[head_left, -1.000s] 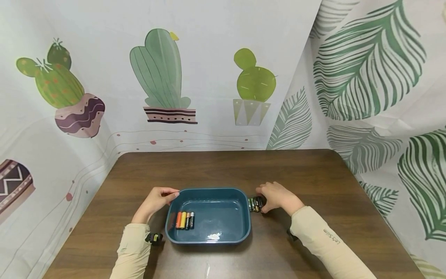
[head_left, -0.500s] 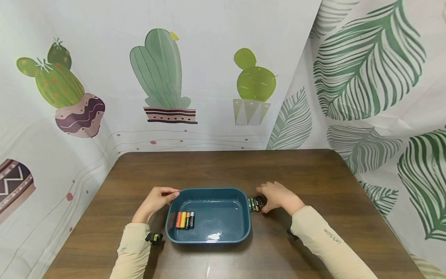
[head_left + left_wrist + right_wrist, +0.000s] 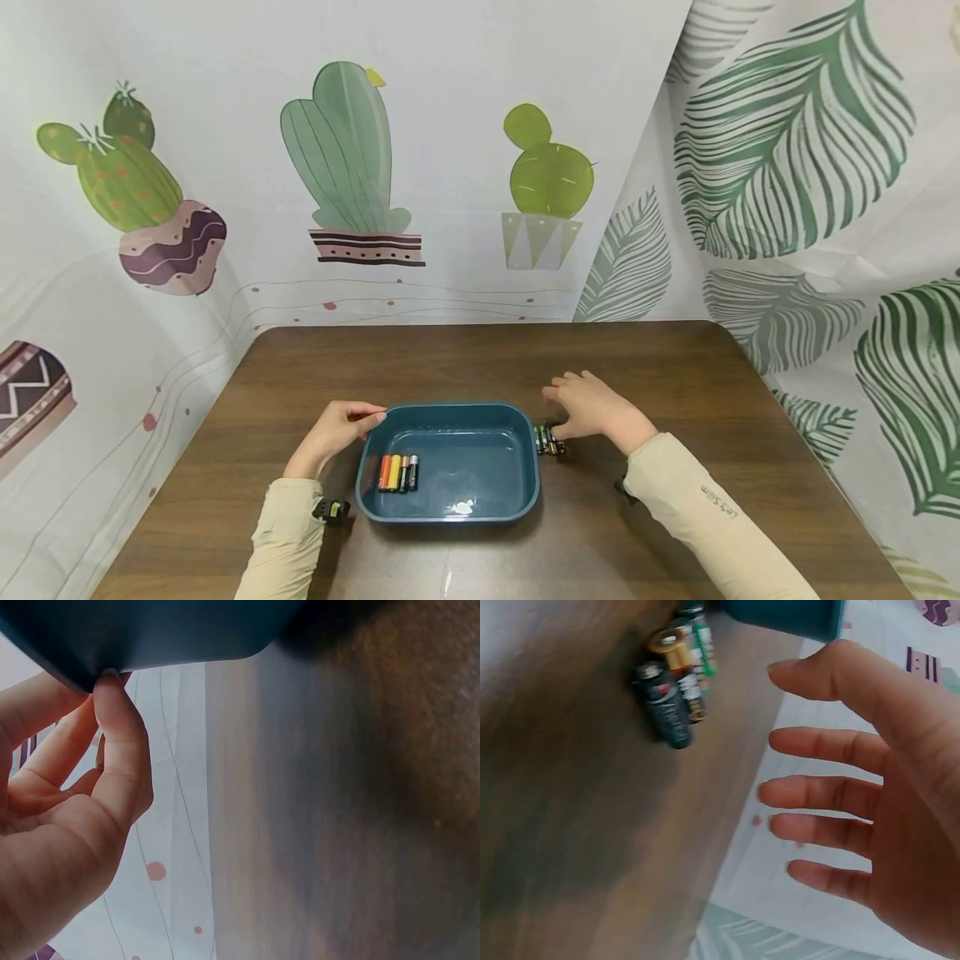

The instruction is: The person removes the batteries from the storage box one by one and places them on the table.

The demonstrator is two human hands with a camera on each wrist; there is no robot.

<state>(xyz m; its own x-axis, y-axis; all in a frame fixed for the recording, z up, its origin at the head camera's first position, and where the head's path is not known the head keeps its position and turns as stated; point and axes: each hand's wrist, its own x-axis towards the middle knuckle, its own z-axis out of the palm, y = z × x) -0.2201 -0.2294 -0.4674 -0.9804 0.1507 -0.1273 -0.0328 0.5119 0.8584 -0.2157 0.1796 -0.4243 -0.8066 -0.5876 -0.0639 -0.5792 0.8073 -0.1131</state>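
Observation:
A dark teal rectangular tray (image 3: pixel 480 471) stands on the table, with several batteries (image 3: pixel 395 473) side by side at its left, orange, yellow and dark. At the tray's back-left corner my left hand (image 3: pixel 335 435) pinches the rim between thumb and fingers; the left wrist view shows this grip from below. Just outside the tray's right wall lie several more batteries (image 3: pixel 551 446), dark and green. My right hand (image 3: pixel 591 408) hovers by them with fingers spread, holding nothing. In the right wrist view a black battery (image 3: pixel 664 705) lies apart from the fingertips.
A brown wooden table (image 3: pixel 465 358) extends behind and to both sides of the tray. Behind it hangs a pale cloth (image 3: pixel 465 167) printed with cacti and leaves. Each wrist wears a small black camera (image 3: pixel 332 511) over a cream sleeve.
My right hand has let go of the batteries beside the tray and lifted slightly up and back, its fingers spreading. The left hand, the tray and the batteries inside stay put.

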